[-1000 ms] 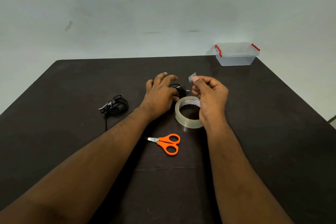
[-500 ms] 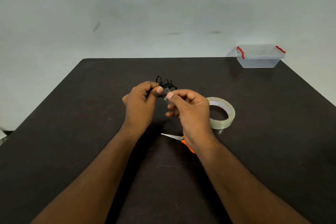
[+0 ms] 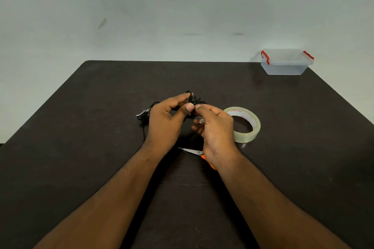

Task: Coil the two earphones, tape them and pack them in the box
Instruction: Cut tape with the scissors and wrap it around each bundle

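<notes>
The person's left hand [image 3: 166,121] grips a small coiled black earphone [image 3: 194,100] above the dark table [image 3: 81,168], thumb and fingers curled around the bundle. The right hand [image 3: 216,129] pinches a short piece of clear tape [image 3: 199,119] against the same coil. A second black earphone [image 3: 146,111] lies on the table just behind the left hand — partly hidden. The roll of transparent tape [image 3: 245,125] lies beside the right hand, the orange-handled scissors [image 3: 194,151] under the right wrist. The clear plastic box with red clips [image 3: 286,62] stands closed at the far right corner, well apart.

Dark table [image 3: 81,168]; pale scuffed wall [image 3: 182,6]
</notes>
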{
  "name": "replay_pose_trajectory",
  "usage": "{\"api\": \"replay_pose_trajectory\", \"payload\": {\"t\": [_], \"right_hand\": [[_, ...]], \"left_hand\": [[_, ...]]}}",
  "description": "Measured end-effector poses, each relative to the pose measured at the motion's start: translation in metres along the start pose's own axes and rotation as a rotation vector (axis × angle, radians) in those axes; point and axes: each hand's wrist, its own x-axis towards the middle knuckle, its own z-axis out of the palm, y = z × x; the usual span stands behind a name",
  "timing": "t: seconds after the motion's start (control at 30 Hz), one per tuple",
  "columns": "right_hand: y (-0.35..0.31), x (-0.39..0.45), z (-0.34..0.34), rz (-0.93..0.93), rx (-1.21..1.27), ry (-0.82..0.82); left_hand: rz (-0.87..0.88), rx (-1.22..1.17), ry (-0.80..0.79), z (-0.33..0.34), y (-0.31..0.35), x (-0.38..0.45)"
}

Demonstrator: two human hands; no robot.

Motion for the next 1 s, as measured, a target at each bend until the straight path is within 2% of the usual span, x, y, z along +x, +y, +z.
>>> {"api": "replay_pose_trajectory", "payload": {"t": [0.2,0.43,0.57,0.63,0.73,0.8,0.87,1.0], "right_hand": [[0.000,0.000,0.000,0.040,0.068,-0.038],[-0.001,0.002,-0.003,0.041,0.034,-0.093],[-0.003,0.002,-0.004,0.058,0.031,-0.160],[-0.004,0.002,-0.005,0.086,0.031,-0.202],[-0.006,0.003,-0.006,0.116,0.028,-0.253],[-0.007,0.003,-0.007,0.121,0.005,-0.289],[-0.008,0.003,-0.007,0.125,-0.005,-0.318],[-0.009,0.005,-0.008,0.091,-0.044,-0.323]], "left_hand": [[0.262,0.377,0.020,-0.001,-0.012,0.000],[0.183,0.668,-0.068,-0.005,-0.006,0.001],[0.118,0.529,-0.110,-0.010,-0.009,0.005],[0.063,0.383,-0.137,-0.012,-0.008,0.005],[-0.198,-0.036,-0.200,-0.020,0.002,0.006],[-0.325,-0.190,-0.188,-0.027,0.002,0.009],[-0.368,-0.218,-0.157,-0.032,0.003,0.012],[-0.298,-0.178,-0.061,-0.028,0.006,0.012]]}}
